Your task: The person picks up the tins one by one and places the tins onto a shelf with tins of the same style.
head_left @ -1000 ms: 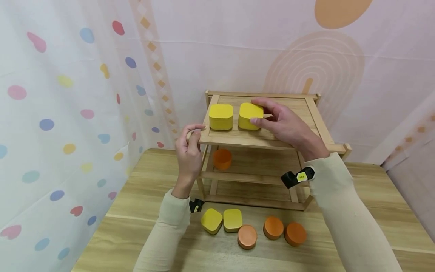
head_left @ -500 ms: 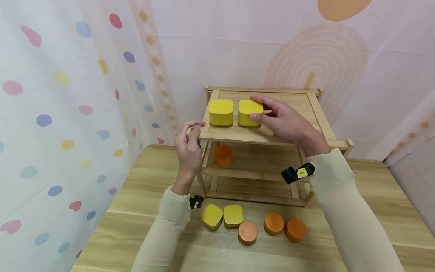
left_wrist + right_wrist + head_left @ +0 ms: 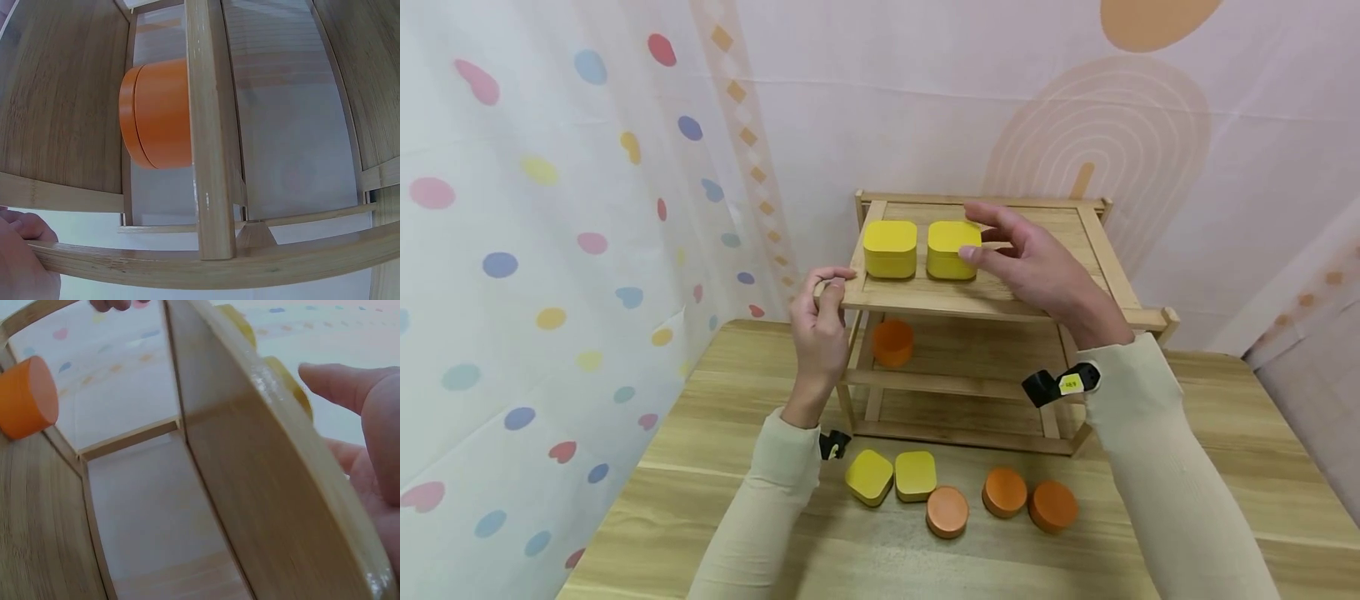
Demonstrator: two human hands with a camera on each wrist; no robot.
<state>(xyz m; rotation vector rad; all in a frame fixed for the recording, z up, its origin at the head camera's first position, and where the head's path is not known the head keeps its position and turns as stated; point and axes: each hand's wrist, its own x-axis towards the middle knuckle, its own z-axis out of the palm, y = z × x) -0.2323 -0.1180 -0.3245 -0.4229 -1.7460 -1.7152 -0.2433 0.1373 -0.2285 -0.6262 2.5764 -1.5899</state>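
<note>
Two yellow square tins with rounded corners stand side by side on the top board of a wooden shelf rack (image 3: 985, 310): the left tin (image 3: 891, 250) and the right tin (image 3: 953, 250). My right hand (image 3: 1037, 262) is at the right side of the right tin, its thumb and fingers spread; in the right wrist view a small gap shows between the thumb (image 3: 337, 384) and the yellow tins. At the rack's front left corner, my left hand (image 3: 822, 325) grips the top board's edge. An orange round tin (image 3: 159, 115) stands on the middle shelf, at its left.
On the table (image 3: 737, 500) before the rack lie two yellow square lids, one yellow lid (image 3: 915, 476) touching or nearly touching the other, and several round orange lids, such as the orange lid (image 3: 1004, 492). A patterned curtain (image 3: 925, 100) hangs behind and at the left.
My right hand has loosened from the right yellow tin and shifted slightly right, its fingers lifting from it. The tins stay where they were. My left hand keeps its grip on the rack.
</note>
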